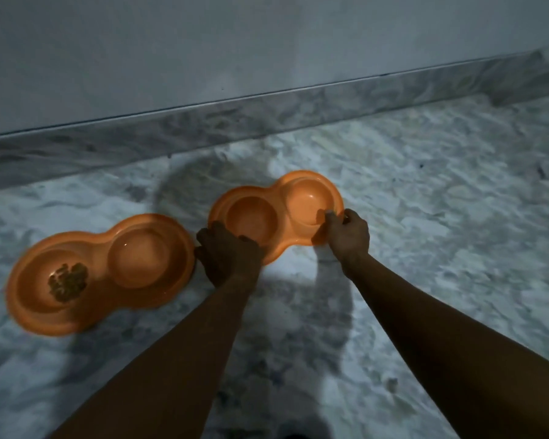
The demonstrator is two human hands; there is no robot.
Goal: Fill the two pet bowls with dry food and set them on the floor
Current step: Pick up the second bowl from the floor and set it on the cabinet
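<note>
- Two orange double pet bowls: the left bowl (100, 274) and the right bowl (276, 213)
- Four wells in all, two per bowl
- One heap of dry food (67, 282)
- Two hands: left hand (229, 253), right hand (349, 234)

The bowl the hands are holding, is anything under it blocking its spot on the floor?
Nothing visible does. Both hands grip the right bowl over bare marble floor; the other bowl sits beside it.

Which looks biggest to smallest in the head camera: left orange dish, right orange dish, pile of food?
1. Left orange dish, though it lies nearer the camera, so the two dishes may really match.
2. Right orange dish.
3. Pile of food, clearly smallest.
</note>
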